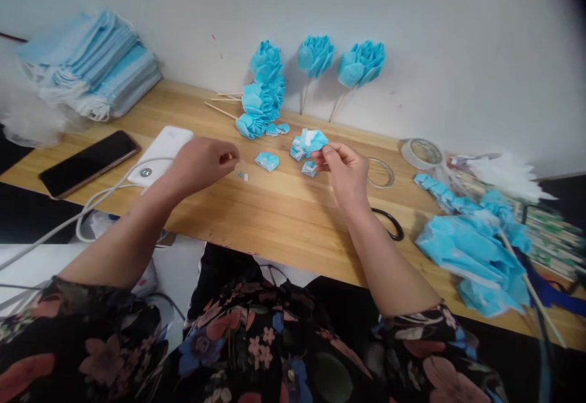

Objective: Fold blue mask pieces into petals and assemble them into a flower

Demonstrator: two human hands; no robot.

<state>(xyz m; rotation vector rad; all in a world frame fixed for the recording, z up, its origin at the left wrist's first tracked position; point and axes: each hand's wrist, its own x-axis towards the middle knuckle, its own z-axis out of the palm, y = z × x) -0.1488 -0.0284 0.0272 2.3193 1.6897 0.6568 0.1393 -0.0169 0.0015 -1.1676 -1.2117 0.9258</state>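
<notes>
My left hand hovers over the table with its fingertips drawn together; anything between them is too small to see. Thumb and forefinger of my right hand close on the edge of a blue fabric petal. That petal lies over or against a small pile of folded petals, and I cannot tell whether it is lifted clear. Just below sits another small petal. Between my hands lies a single folded petal, with a tiny blue and white scrap nearer my left hand.
Blue flowers on sticks lie at the back, and two more lean on the wall. Stacked masks, a phone and a cabled white power bank stand left. Tape and blue fabric lie right.
</notes>
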